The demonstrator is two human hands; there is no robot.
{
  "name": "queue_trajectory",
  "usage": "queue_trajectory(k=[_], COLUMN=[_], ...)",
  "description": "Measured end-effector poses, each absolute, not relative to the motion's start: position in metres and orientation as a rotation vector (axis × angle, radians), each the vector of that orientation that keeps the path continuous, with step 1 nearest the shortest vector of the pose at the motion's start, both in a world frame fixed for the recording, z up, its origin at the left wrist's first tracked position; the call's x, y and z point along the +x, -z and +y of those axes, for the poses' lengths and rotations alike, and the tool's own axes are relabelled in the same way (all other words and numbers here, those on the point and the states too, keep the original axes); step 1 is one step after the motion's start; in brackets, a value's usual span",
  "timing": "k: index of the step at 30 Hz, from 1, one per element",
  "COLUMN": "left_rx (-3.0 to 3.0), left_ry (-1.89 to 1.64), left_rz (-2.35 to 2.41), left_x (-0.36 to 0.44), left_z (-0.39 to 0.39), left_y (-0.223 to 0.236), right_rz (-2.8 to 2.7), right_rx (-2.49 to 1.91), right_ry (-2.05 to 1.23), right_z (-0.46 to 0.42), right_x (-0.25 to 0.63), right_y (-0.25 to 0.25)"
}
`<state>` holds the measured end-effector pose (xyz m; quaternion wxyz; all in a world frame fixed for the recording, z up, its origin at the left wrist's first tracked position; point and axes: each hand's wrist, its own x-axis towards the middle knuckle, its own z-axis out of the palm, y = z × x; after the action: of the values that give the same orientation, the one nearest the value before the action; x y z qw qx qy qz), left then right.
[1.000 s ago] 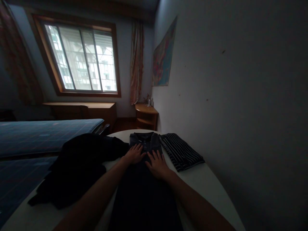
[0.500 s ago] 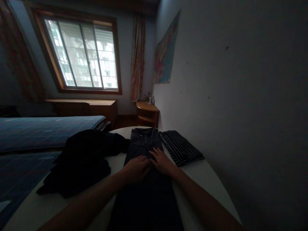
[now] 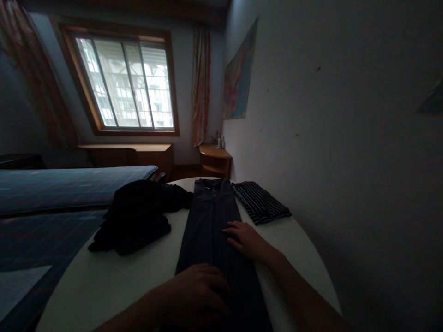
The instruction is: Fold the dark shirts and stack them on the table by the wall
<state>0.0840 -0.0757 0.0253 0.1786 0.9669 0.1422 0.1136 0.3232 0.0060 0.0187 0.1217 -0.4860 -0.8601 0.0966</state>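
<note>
A dark collared shirt [image 3: 212,221] with a short button placket lies lengthwise on the round white table [image 3: 145,276], folded into a long narrow strip with its collar at the far end. My right hand [image 3: 247,240] rests on the shirt's right side, fingers stretched out and apart. Closer to me, my left hand [image 3: 197,290] is over the shirt's lower part; its fingers are bent and slightly apart, with nothing seen held in them. The dim light hides whether the left fingertips press on the cloth.
Left on the table is a crumpled black garment [image 3: 134,216], its end touching the shirt. A folded black-and-white striped garment [image 3: 261,202] lies at right. Beyond are a bed with a blue plaid mattress [image 3: 69,186], a corner shelf [image 3: 214,154] and the wall [image 3: 346,161] at right.
My left hand has come back toward me along the shirt, away from my right hand. My right hand has shifted slightly right and nearer. The view has tilted a little.
</note>
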Motion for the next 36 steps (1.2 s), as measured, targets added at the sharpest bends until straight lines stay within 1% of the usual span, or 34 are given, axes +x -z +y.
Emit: queue_trajectory(k=[5, 8, 13, 20, 27, 36], left_rx=[2.757, 2.725, 2.731, 2.809, 2.795, 2.758], left_ry=[-0.352, -0.372, -0.308, -0.141, -0.154, -0.146], left_rz=[0.305, 0.277, 0.234, 0.524, 0.528, 0.518], left_x=[0.093, 0.095, 0.088, 0.073, 0.074, 0.079], left_z=[-0.077, -0.077, -0.075, -0.075, -0.078, -0.077], left_y=[-0.027, -0.024, -0.026, -0.041, -0.037, -0.038], right_rz=[-2.496, -2.547, -2.596, -2.570, -2.555, -2.558], right_rx=[-1.200, -1.111, -1.104, -1.005, -0.990, -1.004], right_ry=[-0.237, -0.276, -0.348, -0.341, -0.454, -0.470], right_z=[0.010, 0.006, 0.001, -0.001, -0.008, -0.005], right_x=[0.328, 0.322, 0.314, 0.307, 0.301, 0.302], right_y=[-0.019, -0.019, -0.019, -0.018, -0.018, -0.012])
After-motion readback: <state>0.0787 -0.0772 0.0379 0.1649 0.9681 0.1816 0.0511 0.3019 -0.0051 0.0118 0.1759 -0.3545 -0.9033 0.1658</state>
